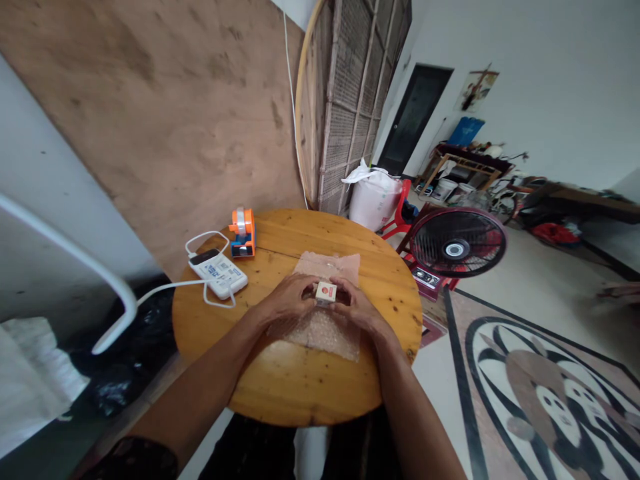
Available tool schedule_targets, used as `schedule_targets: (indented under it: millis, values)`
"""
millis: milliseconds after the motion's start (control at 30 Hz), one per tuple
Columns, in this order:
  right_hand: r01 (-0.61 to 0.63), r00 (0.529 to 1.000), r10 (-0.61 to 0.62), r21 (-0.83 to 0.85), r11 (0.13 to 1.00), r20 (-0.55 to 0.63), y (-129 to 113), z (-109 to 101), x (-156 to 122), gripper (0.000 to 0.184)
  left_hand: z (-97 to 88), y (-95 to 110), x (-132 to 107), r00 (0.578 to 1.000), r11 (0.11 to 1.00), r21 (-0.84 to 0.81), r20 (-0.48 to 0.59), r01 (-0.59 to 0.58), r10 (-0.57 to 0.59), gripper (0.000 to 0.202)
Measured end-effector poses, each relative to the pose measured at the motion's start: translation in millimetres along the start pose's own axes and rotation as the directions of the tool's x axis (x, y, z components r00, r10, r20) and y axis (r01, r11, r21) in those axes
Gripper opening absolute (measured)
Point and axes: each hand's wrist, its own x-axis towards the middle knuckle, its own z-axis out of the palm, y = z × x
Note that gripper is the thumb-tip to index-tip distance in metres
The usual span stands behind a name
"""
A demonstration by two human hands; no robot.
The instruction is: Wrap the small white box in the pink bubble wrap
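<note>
left hand: reaching in from the left, fingers curled, tips against the side of a small square-topped cream cardboard box
right hand: mirrors it on the right, so the box is held between both hands
forearms: bare, converging from the lower corners
box top: round red mark, small red print; inside hidden
underneath: clear bubble-wrap sheet on a round yellow-brown wooden table; cannot tell whether the box touches the sheet
tabletop left: white rectangular device with white cable; orange-and-blue tape dispenser carrying a clear roll
beyond: bulky whitish-pink sack, top bunched, contents hidden
</note>
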Motion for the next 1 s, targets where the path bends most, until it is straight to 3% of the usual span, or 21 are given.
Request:
schedule_targets:
  millis: [167,300,433,533,667,767,867,1000]
  values:
    - [-0.028,0.999,0.028,-0.004,1.000,-0.019,-2.2,0.1,-0.8,0.063,2.0,-1.6,-0.7,1.000,1.000,0.021,0.000,0.006,-0.006,0.054]
    - [-0.052,0.998,0.053,0.025,0.998,-0.027,-6.5,-1.2,-4.0,0.061,3.6,-7.1,-1.4,0.995,0.997,0.061,-0.081,0.054,-0.049,0.072]
    - [-0.055,0.987,0.061,0.046,0.997,-0.147,-0.6,-5.5,-2.3,0.050,4.8,-12.6,-1.0,0.988,0.997,0.064,-0.149,0.052,-0.042,0.079]
    - [-0.048,0.969,0.089,0.176,0.983,-0.229,9.6,-8.7,4.6,0.047,6.7,-13.3,-0.6,0.986,0.997,0.065,-0.166,0.034,-0.023,0.081]
    - [-0.052,0.949,0.144,0.309,0.950,-0.282,17.1,-10.5,11.8,0.049,3.9,-2.6,-0.9,0.960,0.997,0.074,-0.281,0.037,-0.015,0.076]
    - [-0.048,0.943,0.152,0.329,0.943,-0.297,16.2,-9.8,11.8,0.047,-7.2,18.0,-6.4,0.939,0.989,0.146,-0.344,0.025,0.027,0.062]
    - [-0.026,0.944,0.133,0.336,0.941,-0.301,14.8,-8.8,9.7,0.046,-18.5,43.8,-23.7,0.965,0.956,0.288,-0.228,-0.057,0.126,0.036]
    - [-0.021,0.944,0.127,0.327,0.945,-0.306,16.5,-9.2,8.5,0.047,-16.9,63.1,-60.9,0.988,0.898,0.414,0.025,-0.148,0.152,0.028]
